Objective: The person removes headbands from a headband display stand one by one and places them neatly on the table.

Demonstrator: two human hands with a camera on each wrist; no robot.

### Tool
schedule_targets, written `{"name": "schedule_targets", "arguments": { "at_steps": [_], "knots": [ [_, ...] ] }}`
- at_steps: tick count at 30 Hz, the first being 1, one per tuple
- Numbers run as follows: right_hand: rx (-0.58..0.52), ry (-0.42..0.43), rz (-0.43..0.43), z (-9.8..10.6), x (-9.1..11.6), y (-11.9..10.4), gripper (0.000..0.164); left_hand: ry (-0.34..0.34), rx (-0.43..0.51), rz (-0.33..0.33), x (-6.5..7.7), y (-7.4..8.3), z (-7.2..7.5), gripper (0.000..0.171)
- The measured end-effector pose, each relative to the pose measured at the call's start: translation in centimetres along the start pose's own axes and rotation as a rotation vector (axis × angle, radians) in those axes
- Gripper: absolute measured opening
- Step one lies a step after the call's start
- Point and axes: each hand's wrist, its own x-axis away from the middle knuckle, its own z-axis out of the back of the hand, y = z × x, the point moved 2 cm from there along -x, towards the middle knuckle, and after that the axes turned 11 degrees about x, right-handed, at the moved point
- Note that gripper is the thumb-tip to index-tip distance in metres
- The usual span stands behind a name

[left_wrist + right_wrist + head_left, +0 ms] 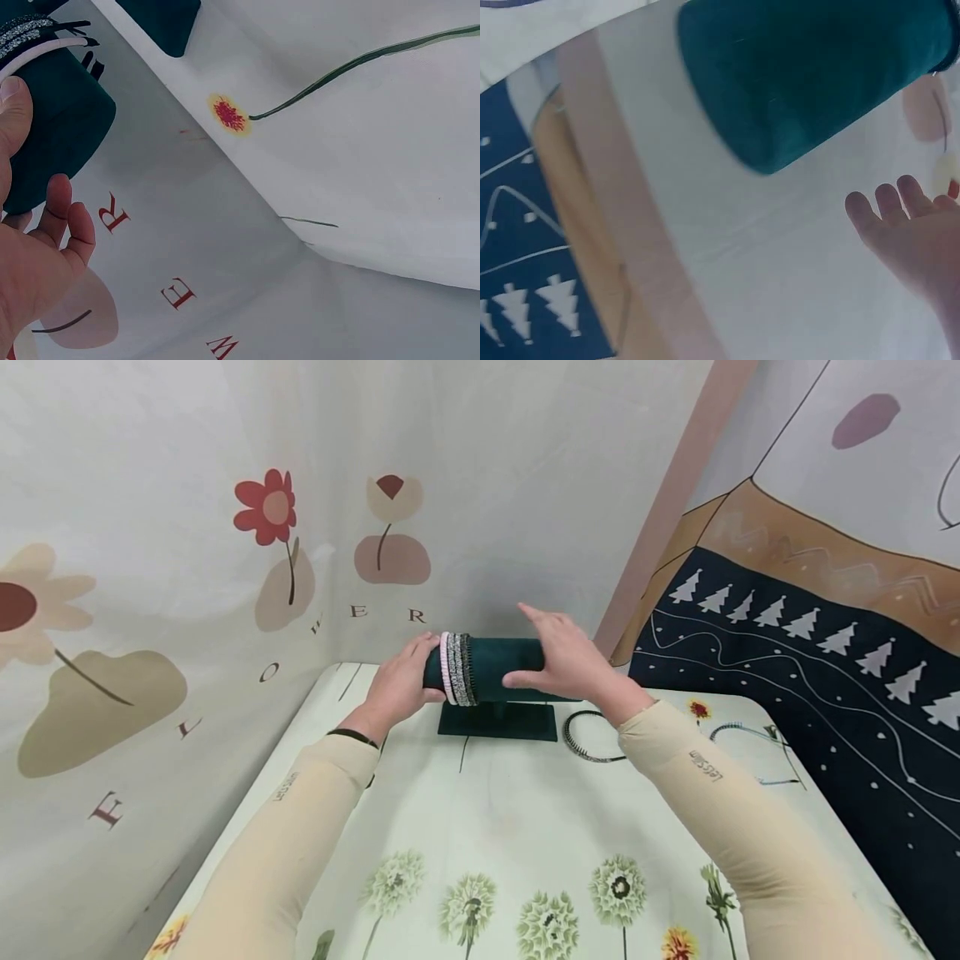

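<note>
A dark green velvet roll-shaped display stand [498, 664] stands at the far side of the table on a flat base [497, 721]. Several headbands [458, 669], pink, glittery silver and black toothed, sit side by side over its left part. My left hand [401, 685] grips the roll's left end, thumb in front beside the pink headband [52, 54] and fingers at the back. Around the right part of the roll, my right hand [566, 660] is spread with thumb and fingers apart. In the right wrist view, its fingers [889, 202] stand apart from the velvet.
A black toothed headband [581, 747] lies on the table just right of the stand. Farther right lies a light blue headband [750, 729], partly behind the right forearm. Printed cloth walls [487, 485] rise behind and beside the flower-patterned table [510, 810].
</note>
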Motion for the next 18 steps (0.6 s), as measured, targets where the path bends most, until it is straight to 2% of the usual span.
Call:
{"name": "schedule_targets", "arguments": {
  "at_steps": [5,10,18],
  "knots": [
    [0.132,-0.076,0.063,-1.4,-1.5,-2.7,0.133,0.002,0.006,-0.003,0.1,0.0,0.0,0.102],
    [0.278,-0.092,0.101,-3.1,-2.7,-4.6,0.146,0.005,0.018,-0.008,0.2,-0.2,0.0,0.101],
    [0.501,-0.107,0.099,-4.9,-4.3,-5.5,0.148,0.011,-0.004,-0.031,0.1,-0.2,0.0,0.1]
  ]
}}
